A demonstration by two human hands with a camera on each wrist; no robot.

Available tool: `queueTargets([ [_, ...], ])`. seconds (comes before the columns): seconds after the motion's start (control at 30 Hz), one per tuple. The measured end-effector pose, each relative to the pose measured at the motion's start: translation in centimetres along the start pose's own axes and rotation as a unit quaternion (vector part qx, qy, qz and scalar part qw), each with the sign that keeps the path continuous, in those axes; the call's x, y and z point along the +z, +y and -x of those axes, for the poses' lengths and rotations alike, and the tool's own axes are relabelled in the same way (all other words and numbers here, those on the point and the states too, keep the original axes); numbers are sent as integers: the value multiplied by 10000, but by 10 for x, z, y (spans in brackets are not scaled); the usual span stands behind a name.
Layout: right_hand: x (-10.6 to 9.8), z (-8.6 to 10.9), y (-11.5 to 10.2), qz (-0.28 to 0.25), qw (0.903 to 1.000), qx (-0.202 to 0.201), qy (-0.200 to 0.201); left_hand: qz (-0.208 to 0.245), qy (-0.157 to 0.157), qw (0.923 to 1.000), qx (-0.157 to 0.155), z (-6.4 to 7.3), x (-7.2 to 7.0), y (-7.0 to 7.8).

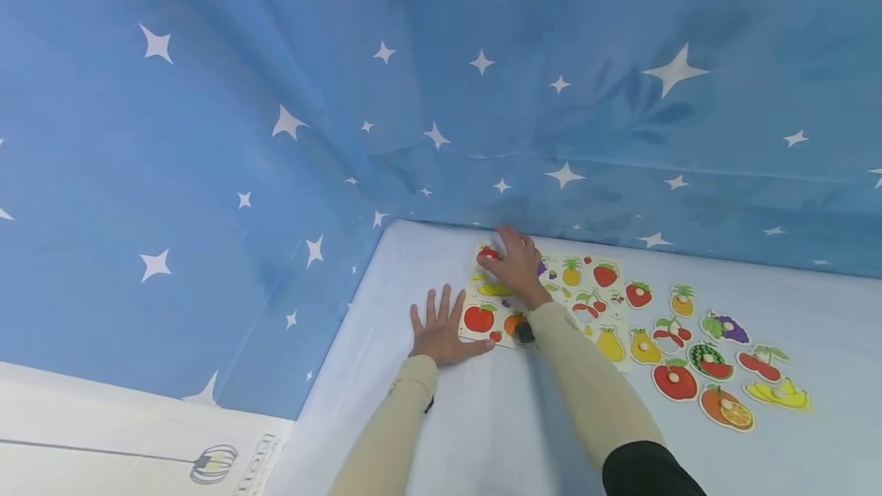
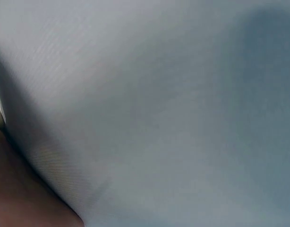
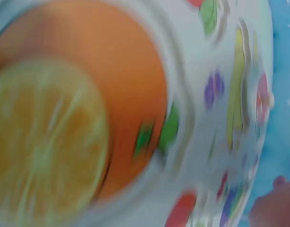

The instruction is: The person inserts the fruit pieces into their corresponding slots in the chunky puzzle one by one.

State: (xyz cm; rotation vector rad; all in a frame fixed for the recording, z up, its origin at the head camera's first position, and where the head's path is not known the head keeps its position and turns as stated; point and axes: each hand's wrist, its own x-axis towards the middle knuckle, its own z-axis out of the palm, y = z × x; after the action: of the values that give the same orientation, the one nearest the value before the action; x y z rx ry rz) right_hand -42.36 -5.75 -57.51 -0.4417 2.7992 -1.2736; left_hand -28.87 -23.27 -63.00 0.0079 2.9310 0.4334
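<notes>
A pale fruit puzzle board (image 1: 618,314) lies near the back wall. My left hand (image 1: 441,337) rests palm down with fingers spread on the white table, its thumb at the board's lower left edge. Over the board's upper left, my right hand (image 1: 518,266) reaches with bent, separated fingers. Its thumb overlaps a red pomegranate (image 1: 488,252) in the head view. In the right wrist view, the fingertips (image 3: 276,203) stand apart from a red knobbed piece (image 3: 262,101), while an orange picture (image 3: 140,61) fills the left. The left wrist view shows mostly blurred tabletop.
Loose knobbed fruit pieces lie right of the board, among them a strawberry (image 1: 638,295), pineapple (image 1: 682,305), watermelon (image 1: 710,362), apple (image 1: 674,381), orange (image 1: 723,408) and bananas (image 1: 779,395). A blue starred cloth (image 1: 551,128) hangs behind the table.
</notes>
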Motion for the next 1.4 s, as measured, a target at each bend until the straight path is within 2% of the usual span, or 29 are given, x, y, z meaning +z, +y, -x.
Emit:
queueTargets([
  [0.1,-20,10,9,-85,9995,-139,-273,48,-66,10000,43,-2,-1,1],
  [0.2,-40,23,18,-315,9986,-209,-365,55,-89,9999,51,-2,-1,0],
  [0.43,-83,53,36,-458,9984,-179,-274,333,-156,9993,58,1,-5,0],
  [0.67,-133,81,54,-943,9951,-177,-258,436,-104,9990,84,-1,-7,-4],
  [0.93,-189,121,87,-807,9963,284,-57,636,-315,9974,91,9,-14,4],
  [1.1,-220,144,99,-714,9961,516,66,707,-286,9970,141,13,-15,6],
  [1.23,-235,157,110,-564,9947,848,103,543,-267,9981,76,14,-12,1],
  [1.4,-257,176,125,-440,9924,1125,221,742,-277,9968,138,11,-14,3],
])
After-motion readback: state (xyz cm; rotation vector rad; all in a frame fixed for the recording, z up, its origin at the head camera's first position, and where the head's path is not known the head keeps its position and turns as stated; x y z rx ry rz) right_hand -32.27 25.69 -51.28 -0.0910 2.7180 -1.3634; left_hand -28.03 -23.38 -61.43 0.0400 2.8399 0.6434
